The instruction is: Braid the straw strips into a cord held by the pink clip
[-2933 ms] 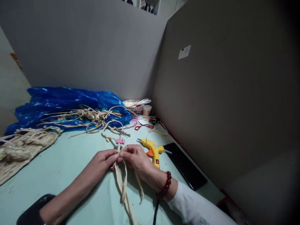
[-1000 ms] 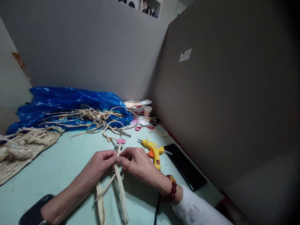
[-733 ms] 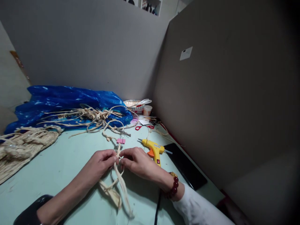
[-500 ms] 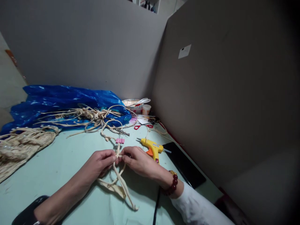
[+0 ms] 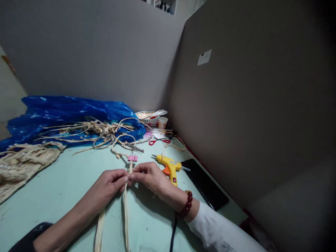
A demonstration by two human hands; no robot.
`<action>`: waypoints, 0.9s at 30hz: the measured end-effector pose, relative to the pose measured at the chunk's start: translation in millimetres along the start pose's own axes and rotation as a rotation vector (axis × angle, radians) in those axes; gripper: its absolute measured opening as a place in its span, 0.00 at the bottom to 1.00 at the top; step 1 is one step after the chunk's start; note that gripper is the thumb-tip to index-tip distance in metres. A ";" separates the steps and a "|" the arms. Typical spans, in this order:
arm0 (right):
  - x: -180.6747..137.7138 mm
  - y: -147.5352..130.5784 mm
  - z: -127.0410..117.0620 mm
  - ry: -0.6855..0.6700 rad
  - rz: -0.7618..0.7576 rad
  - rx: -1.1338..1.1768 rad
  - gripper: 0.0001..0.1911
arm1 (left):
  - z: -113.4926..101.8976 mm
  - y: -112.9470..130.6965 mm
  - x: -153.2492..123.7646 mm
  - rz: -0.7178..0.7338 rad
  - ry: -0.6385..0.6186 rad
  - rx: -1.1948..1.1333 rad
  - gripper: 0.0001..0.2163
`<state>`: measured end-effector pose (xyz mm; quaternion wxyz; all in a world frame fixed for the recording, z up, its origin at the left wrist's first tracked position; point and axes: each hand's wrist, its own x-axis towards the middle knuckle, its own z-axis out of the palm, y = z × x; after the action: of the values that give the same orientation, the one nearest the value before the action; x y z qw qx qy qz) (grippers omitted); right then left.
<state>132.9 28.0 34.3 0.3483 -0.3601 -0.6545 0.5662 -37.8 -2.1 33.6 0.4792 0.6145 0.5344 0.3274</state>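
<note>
My left hand (image 5: 109, 183) and my right hand (image 5: 149, 176) meet fingertip to fingertip over the pale green table (image 5: 65, 182). Both pinch a braid of tan raffia strips (image 5: 125, 206) just below a pink binder clip (image 5: 132, 158) that clamps its far end. Two loose strips trail from my fingers toward the near edge, one under my left forearm. A red bead bracelet (image 5: 186, 206) circles my right wrist.
A yellow glue gun (image 5: 169, 165) lies just right of my right hand, a black phone (image 5: 204, 183) beyond it. Tangled raffia (image 5: 105, 134) lies on a blue plastic bag (image 5: 65, 113). Woven raffia (image 5: 21, 166) lies at left. Red scissors (image 5: 156, 141), a bowl (image 5: 145, 116) and a cup (image 5: 162, 122) stand in the corner.
The loose strips have swung from a crossed loop below my hands to hanging straight down toward me. Both hands stay pinched at the same spot on the braid.
</note>
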 end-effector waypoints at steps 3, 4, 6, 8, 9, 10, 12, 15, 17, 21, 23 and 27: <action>0.2 4.6 6.2 0.054 0.008 0.089 0.08 | 0.5 1.7 -2.8 0.059 0.019 0.154 0.14; -0.3 4.9 8.2 0.089 0.018 0.069 0.08 | 0.6 3.4 -4.1 0.072 0.030 0.226 0.14; -1.6 3.9 11.3 0.156 0.032 -0.034 0.06 | 1.4 7.9 -7.4 0.072 0.075 0.397 0.15; -3.2 1.6 13.0 0.203 0.023 -0.149 0.05 | 3.5 13.1 -11.5 0.047 0.142 0.561 0.16; -4.0 0.3 13.5 0.215 0.011 -0.194 0.05 | 5.4 15.4 -13.8 0.034 0.171 0.621 0.16; -4.6 -0.8 13.7 0.222 -0.002 -0.229 0.05 | 7.8 17.3 -16.2 0.025 0.194 0.662 0.16; -5.4 -2.0 13.8 0.227 -0.018 -0.261 0.06 | 14.4 19.8 -21.2 0.023 0.218 0.688 0.15; -5.3 -0.7 13.7 0.217 -0.007 -0.228 0.07 | 26.1 20.9 -27.8 0.048 0.251 0.646 0.14; -4.3 1.5 13.5 0.197 0.021 -0.162 0.08 | 32.0 20.5 -30.4 0.076 0.286 0.601 0.13; -1.5 4.7 12.1 0.165 0.022 -0.086 0.09 | 32.5 15.8 -28.4 -0.018 0.308 0.331 0.14; -0.6 4.1 10.9 0.158 -0.023 -0.138 0.07 | 28.8 11.3 -24.9 -0.127 0.299 0.090 0.15; -0.8 0.7 9.0 0.147 -0.067 -0.250 0.04 | 26.0 5.9 -21.3 -0.098 0.347 -0.033 0.15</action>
<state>125.6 23.0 32.6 0.3665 -0.4189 -0.7044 0.4405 -16.6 -28.8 32.9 0.4054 0.5139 0.6329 0.4135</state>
